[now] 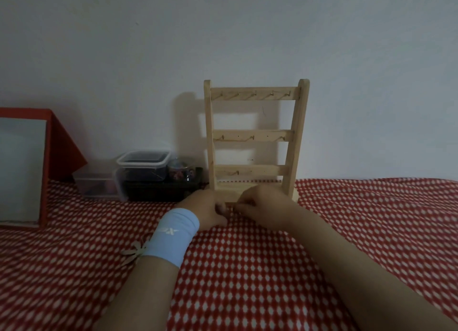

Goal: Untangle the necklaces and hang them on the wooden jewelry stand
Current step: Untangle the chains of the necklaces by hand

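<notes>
The wooden jewelry stand [255, 135] is upright against the wall, with three cross rails of small hooks, all bare. Both my hands meet at the front edge of its base [230, 204]. My left hand [205, 210], with a light blue wristband, has its fingers curled inward. My right hand [260, 204] also curls its fingers, and its fingertips almost touch those of the left. The dim light hides whatever they pinch. No necklace shows clearly. A small pale flower-shaped piece [136, 252] lies on the cloth beside my left wrist.
A red-and-white patterned cloth [272, 268] covers the surface. Left of the stand sit stacked clear plastic containers [143, 168] and a small jar [179, 171] on a dark tray. A red-framed board [24, 167] leans at the far left.
</notes>
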### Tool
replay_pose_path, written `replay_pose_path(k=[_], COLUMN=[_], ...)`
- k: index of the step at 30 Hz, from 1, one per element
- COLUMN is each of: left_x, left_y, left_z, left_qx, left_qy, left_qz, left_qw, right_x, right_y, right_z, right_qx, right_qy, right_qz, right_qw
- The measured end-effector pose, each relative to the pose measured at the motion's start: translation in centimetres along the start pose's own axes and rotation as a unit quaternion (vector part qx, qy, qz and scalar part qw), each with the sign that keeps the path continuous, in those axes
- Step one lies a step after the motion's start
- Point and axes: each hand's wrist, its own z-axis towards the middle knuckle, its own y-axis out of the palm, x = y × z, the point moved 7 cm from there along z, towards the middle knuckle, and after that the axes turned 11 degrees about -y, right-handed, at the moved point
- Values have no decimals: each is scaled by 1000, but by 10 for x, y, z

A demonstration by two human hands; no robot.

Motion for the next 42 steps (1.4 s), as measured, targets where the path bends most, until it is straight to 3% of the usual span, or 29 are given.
replay_pose_path(k=[3, 6, 8, 9, 11, 12, 13, 15, 20, 23, 25, 28, 33, 39, 42], left_x=[-5, -10, -10, -10, -11, -14, -17, -26, -44, -43, -42, -37, -34, -70, -78], left_y=[-1, -7, -11, -12, -13, -15, -17, -28, -55, -39, -26, -20, -19, -41, -45], left_z=[3, 4, 2, 1, -1, -1, -1, -3, -4, -9, -19, -30, -29, -24, -31], left_qx=[12, 2, -40, -68, -109, -110, -99, -50, 71, -59, -163, -239, -236, -165, -169], left_qy=[0, -17, -27, -32, -51, -64, -73, -87, -69, -92, -125, -135, -139, -237, -263], left_qz=[-9, -129, -296, -385, -513, -531, -525, -461, -173, -49, -42, -40, 5, 108, 185], left_qw=[1000, 991, 954, 920, 850, 838, 842, 882, 980, 993, 978, 961, 962, 951, 932], right_x=[11, 17, 18, 18, 18, 18, 19, 19, 15, 13, 13, 11, 10, 17, 22], right_y=[-18, -32, -36, -37, -38, -38, -38, -38, -40, -49, -54, -56, -55, -33, -18], right_z=[-3, -9, -9, -10, -10, -10, -10, -10, -10, -10, -12, -12, -11, -9, -7], right_qx=[139, 245, 277, 282, 280, 277, 276, 276, 271, 267, 278, 284, 267, 203, 181], right_qy=[42, 84, 99, 102, 105, 105, 105, 106, 90, 78, 80, 74, 66, 114, 138], right_qz=[167, 354, 456, 492, 531, 543, 552, 563, 592, 558, 498, 457, 437, 405, 375], right_qw=[975, 899, 840, 818, 793, 786, 780, 772, 754, 782, 818, 840, 856, 884, 898])
